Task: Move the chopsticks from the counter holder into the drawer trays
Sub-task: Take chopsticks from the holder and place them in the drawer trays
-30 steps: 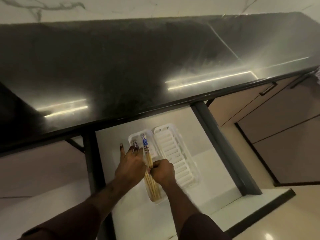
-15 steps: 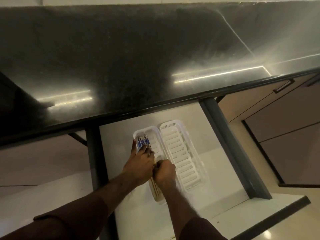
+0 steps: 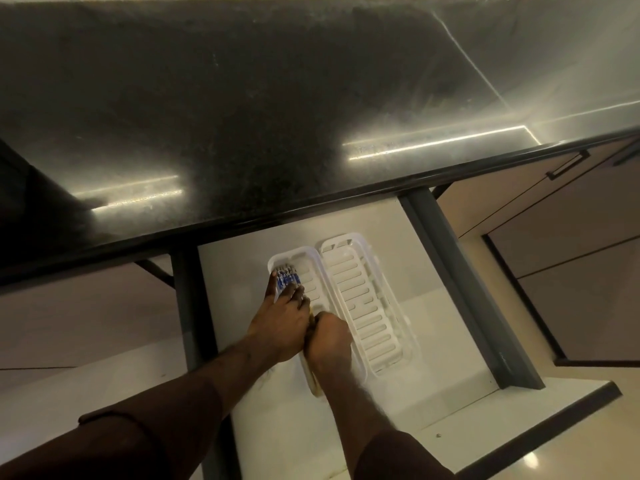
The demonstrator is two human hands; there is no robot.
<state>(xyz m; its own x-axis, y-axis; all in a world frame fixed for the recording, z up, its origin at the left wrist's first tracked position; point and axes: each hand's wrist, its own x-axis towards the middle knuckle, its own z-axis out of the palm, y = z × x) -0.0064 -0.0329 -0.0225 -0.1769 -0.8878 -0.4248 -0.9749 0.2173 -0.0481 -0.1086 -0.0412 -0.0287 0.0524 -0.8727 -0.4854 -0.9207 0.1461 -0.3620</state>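
A: Starting at the left, what is the left hand (image 3: 281, 327) doing?

B: It lies palm down over the chopsticks (image 3: 287, 277), fingers spread along them and pressing them into the left tray (image 3: 309, 260). It looks more like a flat press than a closed grip.

A: And where do the chopsticks lie from it?

B: Directly beneath it. Their long axis runs along the tray, from the blue-patterned tops at the far end, just past the fingertips, back toward the person. Pale wood shows in the gap between the two hands and again near the tray's close end.

A: The right hand (image 3: 329, 342)?

B: Curled narrow around the near part of the bundle, touching the left hand. Whether it truly grips or only steadies the sticks, I cannot tell.

A: Which hand is nearer the decorated ends?

B: The left. The right covers the plain ends.

A: Further right?

B: The right tray (image 3: 363, 299), slotted and white, sits empty just beside the first, both in the open drawer (image 3: 450, 327) under the dark bench (image 3: 277, 116). I judge the next move is to let go and lift both hands straight up, so the sticks stay aligned.
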